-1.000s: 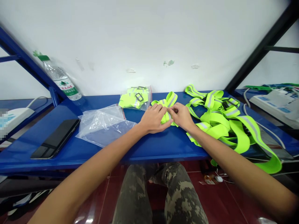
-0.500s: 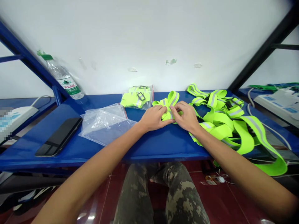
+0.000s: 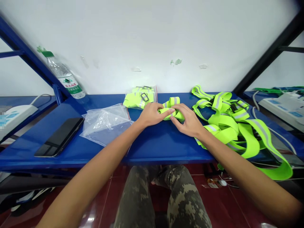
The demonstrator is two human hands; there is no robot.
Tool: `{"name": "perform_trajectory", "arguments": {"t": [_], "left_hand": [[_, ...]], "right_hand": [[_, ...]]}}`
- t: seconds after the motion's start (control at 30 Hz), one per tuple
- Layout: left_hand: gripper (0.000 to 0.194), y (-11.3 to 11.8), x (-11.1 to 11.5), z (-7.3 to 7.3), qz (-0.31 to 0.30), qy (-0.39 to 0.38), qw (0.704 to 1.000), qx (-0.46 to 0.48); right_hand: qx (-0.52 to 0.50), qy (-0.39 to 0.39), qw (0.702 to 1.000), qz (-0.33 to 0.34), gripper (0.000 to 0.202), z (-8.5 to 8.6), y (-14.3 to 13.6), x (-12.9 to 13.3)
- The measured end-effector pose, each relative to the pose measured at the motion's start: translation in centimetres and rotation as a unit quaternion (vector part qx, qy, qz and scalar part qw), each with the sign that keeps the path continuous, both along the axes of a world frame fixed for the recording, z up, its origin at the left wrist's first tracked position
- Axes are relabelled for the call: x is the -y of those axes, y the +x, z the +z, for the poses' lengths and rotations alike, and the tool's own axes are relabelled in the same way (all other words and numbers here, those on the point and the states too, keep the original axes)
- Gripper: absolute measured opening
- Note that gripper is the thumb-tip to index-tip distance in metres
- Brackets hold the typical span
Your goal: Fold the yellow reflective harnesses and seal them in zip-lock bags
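Between my two hands is a folded neon-yellow reflective strap with a grey stripe, bunched just above the blue tabletop. My left hand grips its left side, thumb laid along the front. On the right side my right hand is closed round it, its thumb near the left thumb. Part of the strap is hidden by the fingers. Just behind my left hand, a clear bag holds more folded yellow strap with a black buckle. To the right of my right hand spreads a loose pile of yellow straps.
Flat clear zip bags lie left of my hands, with a black phone beyond them. A water bottle leans at the back left. One strap loop hangs over the front edge of the blue table. White power strips flank it.
The strap between my hands has become more compact, its raised loop lower. My fingers have shifted round it, with my left thumb now across the front.
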State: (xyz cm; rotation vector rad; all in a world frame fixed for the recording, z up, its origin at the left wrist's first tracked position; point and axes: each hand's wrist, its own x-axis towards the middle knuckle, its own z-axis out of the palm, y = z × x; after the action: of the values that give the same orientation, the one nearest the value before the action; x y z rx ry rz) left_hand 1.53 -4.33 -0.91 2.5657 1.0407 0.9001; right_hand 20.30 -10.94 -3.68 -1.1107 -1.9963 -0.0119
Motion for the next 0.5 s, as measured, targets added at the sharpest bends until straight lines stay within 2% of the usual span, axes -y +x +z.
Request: {"name": "perform_trajectory", "arguments": {"t": [0.23,0.4,0.5], "left_hand": [[0.057,0.1,-0.2,-0.1,0.025,-0.059,0.997,0.047],[0.062,0.3,0.2,-0.5,0.139,0.016,0.988,0.066],[0.050,0.4,0.4,-1.0,0.157,0.073,0.983,0.062]], "right_hand": [[-0.025,-0.084,0.996,-0.017,0.038,-0.2,-0.1,-0.3],[-0.073,-0.126,0.989,-0.030,0.036,-0.2,0.0,-1.0],[-0.100,-0.142,0.984,-0.034,0.037,-0.6,0.3,-1.6]]}}
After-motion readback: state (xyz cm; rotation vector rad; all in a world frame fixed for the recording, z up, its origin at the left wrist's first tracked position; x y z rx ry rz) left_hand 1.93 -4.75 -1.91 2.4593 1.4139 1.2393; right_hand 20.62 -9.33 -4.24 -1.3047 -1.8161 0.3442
